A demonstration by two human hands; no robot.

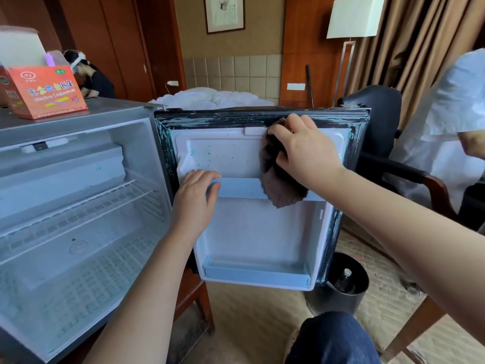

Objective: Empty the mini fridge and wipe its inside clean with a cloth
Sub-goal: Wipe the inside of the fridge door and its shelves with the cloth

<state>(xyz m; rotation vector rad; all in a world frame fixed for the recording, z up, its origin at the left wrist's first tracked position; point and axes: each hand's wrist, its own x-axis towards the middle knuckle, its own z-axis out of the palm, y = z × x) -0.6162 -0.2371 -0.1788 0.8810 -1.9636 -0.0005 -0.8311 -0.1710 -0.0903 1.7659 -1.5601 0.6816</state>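
Observation:
The grey mini fridge (65,127) stands open at the left, its white cavity holding only a wire shelf (78,208). Its door (252,232) swings out to the right, white liner facing me, with green specks near the top and a dark worn seal around it. My right hand (307,151) grips a brown cloth (280,185) against the upper right of the door liner, near the top seal. My left hand (195,198) grips the left end of the upper door shelf rail (241,187), fingers curled over it.
An orange carton (44,90) sits on the fridge top. A black waste bin (341,285) with a bottle inside stands on the carpet below the door. A dark armchair (380,132) and a person in white are at the right; another person crouches at the far left.

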